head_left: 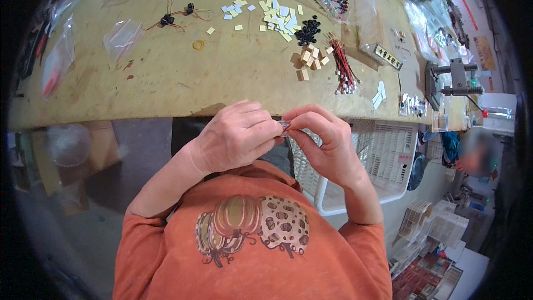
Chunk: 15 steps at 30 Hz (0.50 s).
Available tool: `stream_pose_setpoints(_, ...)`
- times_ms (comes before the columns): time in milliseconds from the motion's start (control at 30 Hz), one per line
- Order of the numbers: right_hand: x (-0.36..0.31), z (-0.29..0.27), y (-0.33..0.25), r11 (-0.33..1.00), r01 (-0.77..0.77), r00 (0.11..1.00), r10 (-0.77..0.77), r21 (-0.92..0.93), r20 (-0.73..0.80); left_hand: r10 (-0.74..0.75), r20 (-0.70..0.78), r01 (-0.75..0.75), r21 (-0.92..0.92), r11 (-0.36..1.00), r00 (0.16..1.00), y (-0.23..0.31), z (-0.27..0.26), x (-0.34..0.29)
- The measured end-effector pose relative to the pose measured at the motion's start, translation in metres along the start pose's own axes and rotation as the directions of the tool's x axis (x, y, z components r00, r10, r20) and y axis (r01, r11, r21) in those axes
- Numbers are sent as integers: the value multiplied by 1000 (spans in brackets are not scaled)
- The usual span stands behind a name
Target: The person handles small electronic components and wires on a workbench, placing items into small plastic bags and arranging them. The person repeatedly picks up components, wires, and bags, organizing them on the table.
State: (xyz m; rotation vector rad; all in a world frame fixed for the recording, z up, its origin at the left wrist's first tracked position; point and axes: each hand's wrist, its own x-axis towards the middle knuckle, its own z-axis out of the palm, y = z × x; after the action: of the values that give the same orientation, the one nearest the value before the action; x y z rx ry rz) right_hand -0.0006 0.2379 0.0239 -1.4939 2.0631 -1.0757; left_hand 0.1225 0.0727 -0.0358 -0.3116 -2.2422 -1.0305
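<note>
Both hands meet just in front of the table's near edge. My left hand is closed, its thumb and fingers pinching a small clear piece with a bit of red in it. From the other side my right hand grips the same piece between thumb and bent fingertips. Too little of it shows to tell its kind. Beyond my right hand lie a bundle of red and black wires with white connectors, several small wooden blocks, a pile of black round parts and scattered yellow and white rectangular pads.
On the table lie two black parts with thin wires, a yellow rubber band and clear bags. White strips lie at right, near a metal lever press. A white plastic crate stands below.
</note>
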Motion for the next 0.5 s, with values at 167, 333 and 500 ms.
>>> stream_pose_setpoints(167,4,-6,-5,985,-12,991,35,-170,131,134,38,-137,95,986,990,-2,-4,-1)
stream_pose_setpoints(333,15,-15,-3,981,59,940,8,-185,341,19,-8,-18,97,995,1000,-3,5,-2)
stream_pose_setpoints(500,9,-9,7,994,40,986,-57,106,156,-212,-94,198,-135,971,973,-8,7,-4)
